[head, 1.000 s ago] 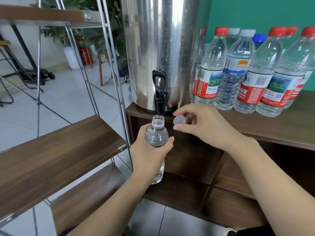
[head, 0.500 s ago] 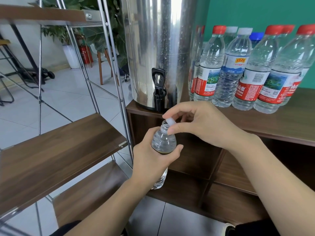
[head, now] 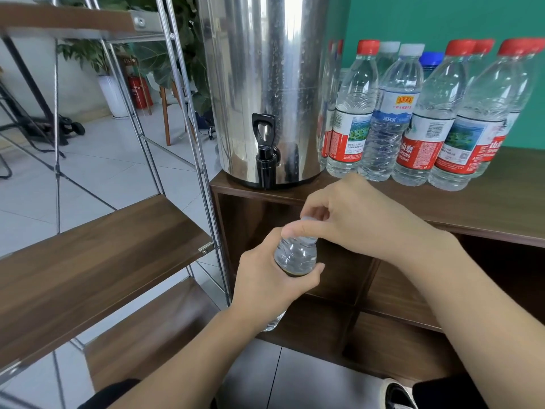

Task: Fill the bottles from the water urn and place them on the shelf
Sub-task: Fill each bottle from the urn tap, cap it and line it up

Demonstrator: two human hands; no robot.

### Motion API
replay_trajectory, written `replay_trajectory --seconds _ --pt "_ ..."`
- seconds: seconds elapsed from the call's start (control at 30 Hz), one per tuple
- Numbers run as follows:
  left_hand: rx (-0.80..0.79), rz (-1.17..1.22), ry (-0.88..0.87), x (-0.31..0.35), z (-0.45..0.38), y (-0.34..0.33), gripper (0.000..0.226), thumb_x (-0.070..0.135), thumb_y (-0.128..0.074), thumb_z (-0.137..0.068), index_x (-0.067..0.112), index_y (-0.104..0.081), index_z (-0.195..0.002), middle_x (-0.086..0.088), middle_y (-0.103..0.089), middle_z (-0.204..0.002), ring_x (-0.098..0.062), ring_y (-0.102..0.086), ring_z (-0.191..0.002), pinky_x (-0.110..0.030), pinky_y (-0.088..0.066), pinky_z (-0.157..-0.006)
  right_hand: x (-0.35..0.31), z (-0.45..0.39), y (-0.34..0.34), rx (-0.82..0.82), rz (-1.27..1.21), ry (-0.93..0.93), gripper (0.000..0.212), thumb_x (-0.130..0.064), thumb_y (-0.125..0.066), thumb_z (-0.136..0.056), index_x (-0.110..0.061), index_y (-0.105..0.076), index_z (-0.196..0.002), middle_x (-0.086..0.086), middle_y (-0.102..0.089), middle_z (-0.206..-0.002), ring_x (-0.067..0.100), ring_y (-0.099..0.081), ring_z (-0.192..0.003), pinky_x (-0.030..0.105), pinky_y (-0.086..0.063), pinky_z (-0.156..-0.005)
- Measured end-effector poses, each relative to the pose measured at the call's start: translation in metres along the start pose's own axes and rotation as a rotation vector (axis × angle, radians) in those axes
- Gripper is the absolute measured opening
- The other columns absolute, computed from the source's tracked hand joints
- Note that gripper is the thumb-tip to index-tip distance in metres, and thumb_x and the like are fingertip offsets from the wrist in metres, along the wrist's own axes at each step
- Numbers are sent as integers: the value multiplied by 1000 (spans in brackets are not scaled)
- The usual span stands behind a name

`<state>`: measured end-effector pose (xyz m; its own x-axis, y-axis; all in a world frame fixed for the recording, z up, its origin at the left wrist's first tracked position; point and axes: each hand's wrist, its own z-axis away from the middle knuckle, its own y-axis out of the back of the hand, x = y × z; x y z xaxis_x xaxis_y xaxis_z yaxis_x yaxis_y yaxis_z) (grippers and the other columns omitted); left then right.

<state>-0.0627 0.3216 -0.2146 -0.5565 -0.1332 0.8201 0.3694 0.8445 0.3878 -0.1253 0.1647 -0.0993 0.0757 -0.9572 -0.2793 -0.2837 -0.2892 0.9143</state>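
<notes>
Behind my hands stands a dark wooden cabinet (head: pixel 486 208) against a green wall (head: pixel 427 19). On its top, at about 12 o'clock from my hands, is the steel water urn (head: pixel 265 69) with its black tap (head: pixel 265 149) facing me. At 1 to 2 o'clock a group of capped bottles (head: pixel 418 119) stands upright, close together; most caps are red, a few are white and one is blue.

My left hand (head: pixel 265 287) is wrapped around the small clear bottle (head: pixel 295 258), which I hold in the air in front of the cabinet, below the tap. Its long axis is nearly vertical, a little tilted, with the neck pointing up toward 12 o'clock. Water shows inside the shoulder of it. My palm covers the middle part, and only a small piece of the bottom shows under my wrist.

My right hand (head: pixel 354 219) comes from 4 o'clock, with the wrist bent and the fingers curled down over the pale cap (head: pixel 306 219). Thumb and fingers pinch the cap on the neck. Most of the cap is hidden, so I cannot tell how far it is screwed on.

At 9 o'clock is the wooden shelf (head: pixel 97 258) in its metal frame (head: pixel 182 119). The upper and lower boards are cut off by the edges of the view.
</notes>
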Motion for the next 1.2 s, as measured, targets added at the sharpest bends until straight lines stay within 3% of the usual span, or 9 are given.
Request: replay_trajectory --seconds 0.1,0.17,0.3,0.47,0.63,0.77,0.93,1.03,1.2 --pt "5 3 31 2 0 -1 56 39 -93 -73 32 -64 -121 18 -74 -95 -2 -72 -91 -23 -58 -83 6 5 8 -108 -134 -3 34 -55 -76 -81 -32 -75 -106 -17 -69 -93 -1 -62 -89 19 -49 -73" --pt "6 23 45 2 -1 -2 55 38 -93 -73 30 -65 -119 17 -74 -92 -2 -72 -89 -23 -58 -82 12 9 15 -176 -227 24 37 -39 -79 -84 -33 -71 -120 -18 -67 -107 -1 -60 -99 17 -49 -80" --pt "-5 18 34 2 -2 -2 54 35 -94 -73 28 -66 -118 18 -73 -90 -3 -72 -88 -22 -57 -82 19 12 14 -172 -222 39 30 -23 -75 -90 -29 -72 -120 -13 -64 -109 4 -60 -97 17 -47 -84" --pt "-31 41 39 2 -2 -6 52 36 -94 -74 28 -66 -117 16 -73 -92 -5 -72 -89 -23 -58 -82 19 12 6 -157 -71 36 22 -40 -68 -92 -28 -69 -111 -14 -58 -97 2 -55 -90 19 -41 -77" --pt "-35 17 35 5 1 -11 51 37 -94 -73 29 -66 -116 16 -74 -92 -3 -72 -89 -18 -56 -81 19 18 5 -153 22 1 45 -65 -48 -88 -25 -64 -99 -13 -55 -91 4 -55 -85 26 -47 -76" --pt "-1 -16 27 11 4 -21 51 39 -93 -72 38 -64 -113 23 -73 -91 3 -71 -88 -14 -54 -80 20 23 4 -158 68 -48 45 -68 -38 -92 -25 -52 -86 -9 -51 -86 8 -49 -78 29 -43 -70" --pt "47 -37 33 23 7 -36 55 42 -93 -71 41 -62 -116 27 -72 -92 5 -70 -89 -12 -54 -80 28 33 8 -67 65 -43 44 -67 -43 -93 -25 -50 -82 -10 -49 -81 7 -48 -75 28 -36 -65" --pt "38 -23 45 36 7 -42 55 42 -93 -71 48 -57 -112 35 -68 -98 10 -68 -91 -6 -49 -78 39 44 14 15 -55 -41 51 -74 -46 -88 -25 -57 -82 -10 -55 -80 9 -52 -76 28 -44 -67" --pt "53 64 118 52 4 -52 53 37 -94 -71 37 -65 -114 23 -72 -91 8 -67 -90 -3 -46 -77 86 71 24 159 -105 -130 49 -75 -53 -84 -27 -64 -89 -12 -62 -85 7 -58 -82 29 -51 -74"
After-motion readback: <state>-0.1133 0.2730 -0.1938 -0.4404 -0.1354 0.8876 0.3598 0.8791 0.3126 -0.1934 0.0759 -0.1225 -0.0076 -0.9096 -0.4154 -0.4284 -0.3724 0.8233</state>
